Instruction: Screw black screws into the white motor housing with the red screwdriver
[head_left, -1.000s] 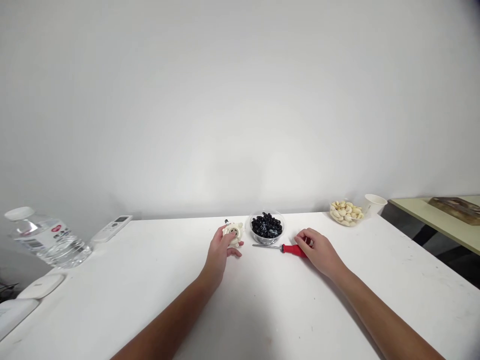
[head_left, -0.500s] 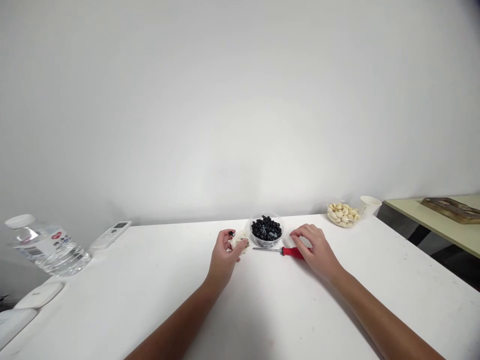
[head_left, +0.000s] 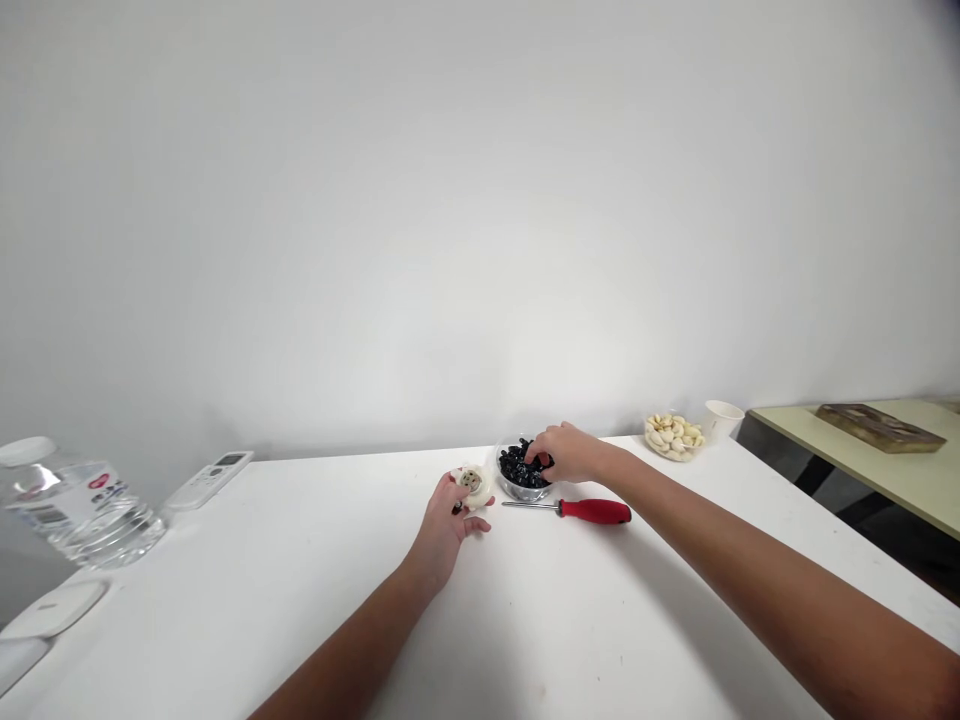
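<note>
My left hand (head_left: 448,515) is closed around the edge of a small round white part (head_left: 474,484), whose greyish middle with dark spots faces up. A small dark bit shows by its fingers. Just to the right stands a clear plastic bowl (head_left: 520,492) full of small shiny black pieces (head_left: 516,465). Over the bowl's right side, my right hand (head_left: 568,453) has its bent fingertips down among the pieces in a pinch; what lies between them is hidden. In front of the bowl lies a screwdriver (head_left: 596,511) with a red handle, its metal shaft pointing left.
At the back right are a clear bowl of pale, nut-like pieces (head_left: 673,438) and a white paper cup (head_left: 722,420). A water bottle (head_left: 79,505), a remote control (head_left: 210,480) and a white flat case (head_left: 56,608) are on the left. Beyond stands a greenish table (head_left: 795,430).
My right hand has left the screwdriver handle and moved left and up into the bowl of black pieces. In my left hand, the white part has turned to show its grey middle.
</note>
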